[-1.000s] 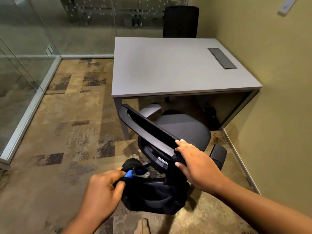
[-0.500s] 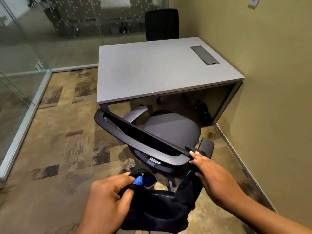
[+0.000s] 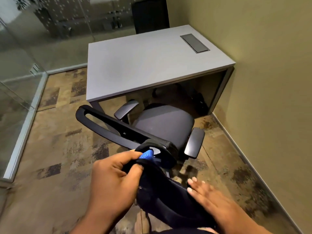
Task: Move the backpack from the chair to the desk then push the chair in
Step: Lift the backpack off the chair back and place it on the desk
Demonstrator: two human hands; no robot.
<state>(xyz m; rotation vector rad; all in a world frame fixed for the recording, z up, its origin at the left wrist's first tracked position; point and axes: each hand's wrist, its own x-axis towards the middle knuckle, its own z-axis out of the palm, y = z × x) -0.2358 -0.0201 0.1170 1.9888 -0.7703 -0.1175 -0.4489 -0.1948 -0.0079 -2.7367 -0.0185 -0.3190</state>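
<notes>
Backpack (image 3: pixel 168 200), dark with a blue patch near its top loop, hangs low in front of the chair (image 3: pixel 162 125), clear of the seat; its lower end is cut off by the frame edge. Left hand (image 3: pixel 113 179) has its fingers (image 3: pixel 130 157) pinching the bag's top. Right hand (image 3: pixel 209 196) is motion-blurred, fingers straight and together, flat against the bag's side. Desk (image 3: pixel 152 65) stands beyond, hiding part of the chair's base.
</notes>
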